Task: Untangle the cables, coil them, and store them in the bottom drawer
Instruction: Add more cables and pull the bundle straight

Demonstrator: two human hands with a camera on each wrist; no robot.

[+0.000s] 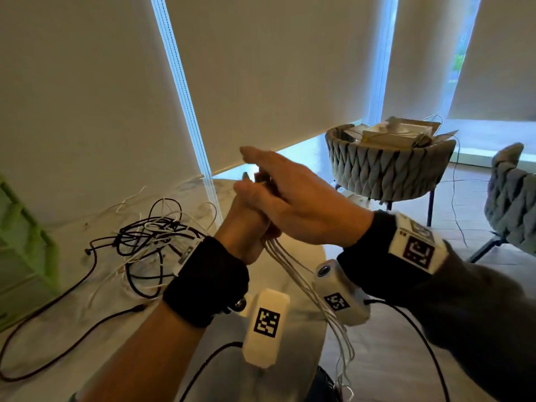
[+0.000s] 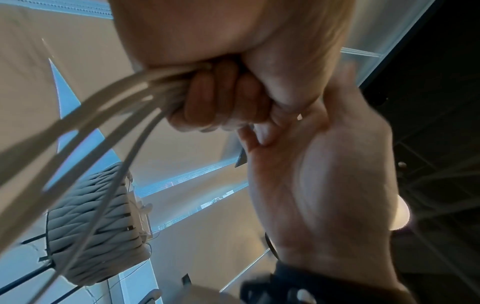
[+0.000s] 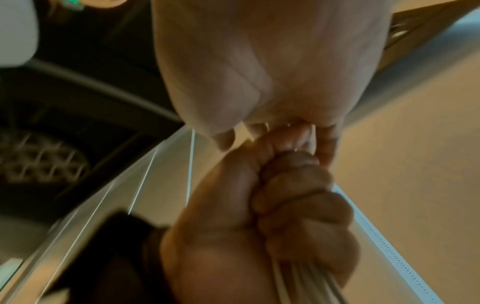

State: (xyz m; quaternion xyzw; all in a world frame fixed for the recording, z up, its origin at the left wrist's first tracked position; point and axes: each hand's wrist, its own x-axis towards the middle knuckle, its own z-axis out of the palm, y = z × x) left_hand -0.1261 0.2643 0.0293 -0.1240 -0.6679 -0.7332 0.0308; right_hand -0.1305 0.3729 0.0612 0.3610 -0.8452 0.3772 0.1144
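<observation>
My left hand [image 1: 249,216] is raised over the table in a fist that grips a bundle of white cable [image 1: 304,282] loops, which hang down past the table's edge. The left wrist view shows the fist [image 2: 223,98] wrapped round the white strands [image 2: 103,115]. My right hand [image 1: 295,198] lies over the top of that fist, its index finger straight and its other fingertips down on the bundle's top, where they seem to pinch the cable. From the right wrist view, the palm [image 3: 259,61] is above the left fist [image 3: 285,205]. A tangle of black and white cables [image 1: 150,236] lies on the table [image 1: 43,343].
A green drawer unit [image 1: 23,242] stands at the table's left edge. A long black cable trails across the table toward the front. Beyond the table a grey woven chair [image 1: 388,169] holds boxes, and a second chair [image 1: 510,204] stands at the right. Blinds cover the windows behind.
</observation>
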